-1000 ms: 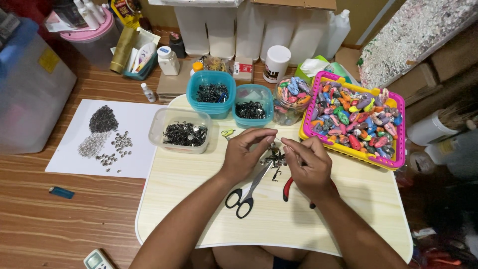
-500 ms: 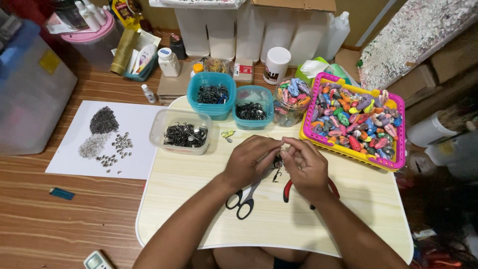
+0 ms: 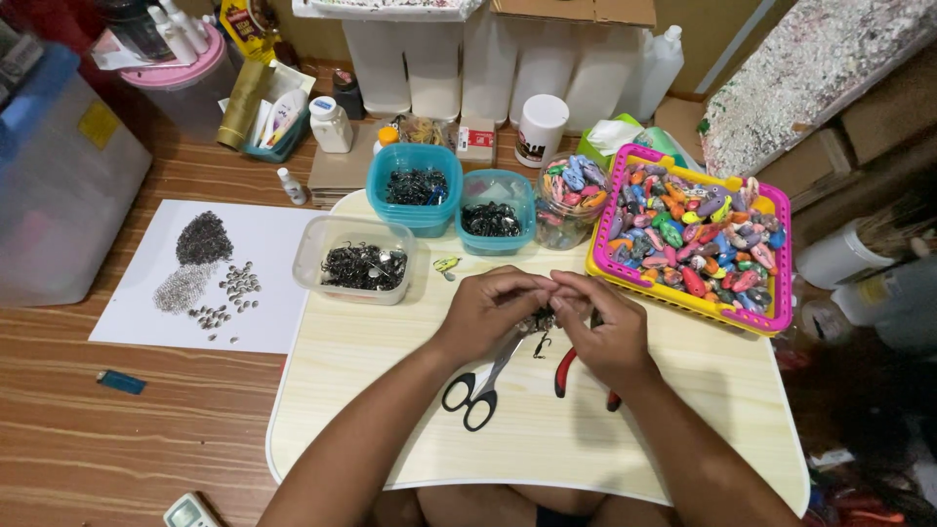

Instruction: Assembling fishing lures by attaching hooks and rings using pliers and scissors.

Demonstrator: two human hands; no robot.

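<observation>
Left hand (image 3: 493, 307) and right hand (image 3: 607, 327) meet fingertip to fingertip, each grip pinching a small dark metal hook cluster (image 3: 538, 321) above the pale wooden surface (image 3: 683, 410). Just below the grip lie black-handled scissors (image 3: 478, 390) and red-handled pliers (image 3: 566, 369). The cluster looks light, stiff and snag-prone, best pinched by its shanks.

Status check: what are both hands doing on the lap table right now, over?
Left hand and right hand pinched together on a small dark metal piece. Scissors and red-handled pliers lie under the hands. Nothing blocking.
</observation>
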